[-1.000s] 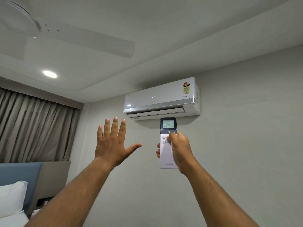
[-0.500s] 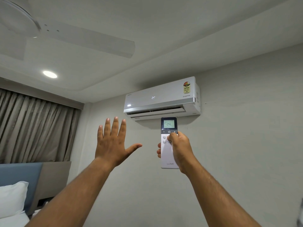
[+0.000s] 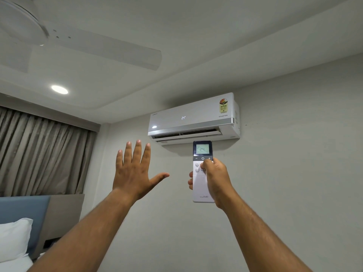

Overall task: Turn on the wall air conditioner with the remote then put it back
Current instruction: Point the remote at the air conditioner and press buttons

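Observation:
The white wall air conditioner (image 3: pixel 193 118) hangs high on the grey wall, its front showing 24 and its bottom flap partly open. Just below it, my right hand (image 3: pixel 216 179) holds a white remote (image 3: pixel 202 185) upright, pointed at the unit. The remote's lit screen reads 24, and my thumb rests on the buttons under the power key. My left hand (image 3: pixel 135 169) is raised to the left of the remote, palm toward the wall, fingers spread, holding nothing.
A white ceiling fan (image 3: pixel 78 44) spans the upper left, with a lit round ceiling light (image 3: pixel 60 89) below it. Brown curtains (image 3: pixel 39 154) cover the left wall. A bed with a blue headboard (image 3: pixel 23 211) and white pillow (image 3: pixel 13 238) sits at lower left.
The air conditioner's bottom flap has swung a little further open. Both hands stay almost where they were.

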A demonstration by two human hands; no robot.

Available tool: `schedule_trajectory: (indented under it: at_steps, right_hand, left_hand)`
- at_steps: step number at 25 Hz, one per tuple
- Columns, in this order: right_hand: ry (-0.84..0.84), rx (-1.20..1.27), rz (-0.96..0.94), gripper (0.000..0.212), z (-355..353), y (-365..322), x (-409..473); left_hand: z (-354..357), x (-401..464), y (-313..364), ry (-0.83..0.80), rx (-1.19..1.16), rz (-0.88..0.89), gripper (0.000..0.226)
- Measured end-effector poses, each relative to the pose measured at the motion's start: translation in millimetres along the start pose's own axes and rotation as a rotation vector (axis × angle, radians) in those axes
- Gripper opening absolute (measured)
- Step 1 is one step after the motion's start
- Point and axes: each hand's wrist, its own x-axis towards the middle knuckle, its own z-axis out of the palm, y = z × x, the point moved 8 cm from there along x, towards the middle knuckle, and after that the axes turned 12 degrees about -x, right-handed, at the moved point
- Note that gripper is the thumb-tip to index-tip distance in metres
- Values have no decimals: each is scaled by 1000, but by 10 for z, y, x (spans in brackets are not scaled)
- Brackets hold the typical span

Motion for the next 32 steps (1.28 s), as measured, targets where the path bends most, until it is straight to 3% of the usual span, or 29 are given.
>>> schedule_trajectory:
  at_steps: [32]
  right_hand:
    - [-21,15,8,10,165,125,90]
  left_hand:
    - [-48,124,-124,28,37,17,111]
